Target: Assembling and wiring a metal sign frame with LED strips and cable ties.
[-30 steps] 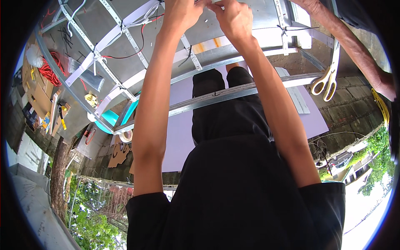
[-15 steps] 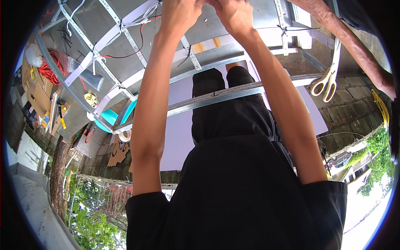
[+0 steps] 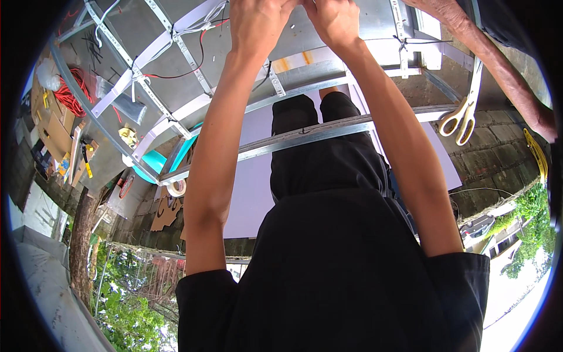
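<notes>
My left hand (image 3: 261, 26) and my right hand (image 3: 336, 23) meet at the top edge, above a metal frame (image 3: 305, 134). Their fingers are bent in close together, and the tips are cut off by the picture's edge. Whatever they may pinch is out of sight. White LED strips (image 3: 192, 61) cross the frame left of my hands, joined by red and black wires (image 3: 203, 50) and dark cable ties. White-bladed scissors (image 3: 457, 121) with yellow-lined handles lie at the frame's right end, apart from my hands.
Another person's forearm (image 3: 498, 64) reaches in from the right. At left are a red cable coil (image 3: 71, 94), a utility knife (image 3: 87, 161), cardboard (image 3: 57, 138) and a tape roll (image 3: 176, 188). A white panel (image 3: 246, 202) lies below the frame, over a block wall (image 3: 489, 141).
My hands and forearms have shifted slightly, the left forearm a little to the right. The fingers stay together at the top edge. The scissors have barely moved.
</notes>
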`<state>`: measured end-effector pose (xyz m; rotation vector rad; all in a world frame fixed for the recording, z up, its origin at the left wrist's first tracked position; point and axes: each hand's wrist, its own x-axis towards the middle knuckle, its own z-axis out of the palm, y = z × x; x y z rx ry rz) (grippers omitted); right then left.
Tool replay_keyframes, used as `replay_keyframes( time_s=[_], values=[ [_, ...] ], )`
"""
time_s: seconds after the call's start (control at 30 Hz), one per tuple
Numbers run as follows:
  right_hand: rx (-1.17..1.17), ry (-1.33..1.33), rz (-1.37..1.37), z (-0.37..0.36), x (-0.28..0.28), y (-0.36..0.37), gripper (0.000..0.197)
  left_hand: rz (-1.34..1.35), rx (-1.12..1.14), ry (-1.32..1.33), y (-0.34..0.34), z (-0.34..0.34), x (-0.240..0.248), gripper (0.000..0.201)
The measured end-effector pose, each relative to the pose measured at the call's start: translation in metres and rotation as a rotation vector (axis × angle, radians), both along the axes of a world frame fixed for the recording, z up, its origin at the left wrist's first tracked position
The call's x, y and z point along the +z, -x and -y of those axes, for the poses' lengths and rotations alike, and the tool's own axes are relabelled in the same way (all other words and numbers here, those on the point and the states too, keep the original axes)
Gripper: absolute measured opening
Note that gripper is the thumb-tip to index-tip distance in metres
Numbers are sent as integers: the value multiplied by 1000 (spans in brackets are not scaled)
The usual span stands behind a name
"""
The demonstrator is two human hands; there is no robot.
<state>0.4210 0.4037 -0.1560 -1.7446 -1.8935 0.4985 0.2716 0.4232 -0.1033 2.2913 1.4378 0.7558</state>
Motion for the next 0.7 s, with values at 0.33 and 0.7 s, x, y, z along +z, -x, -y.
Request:
replay_keyframes(
  time_s=[0.33, 0.7],
  values=[
    [22, -19, -6, 3, -1, -1, 9, -254, 93, -32, -7, -5, -8, 15],
    [12, -1, -55, 3, -1, 1, 7, -364, 289, 54, -27, -7, -7, 19]
  ],
)
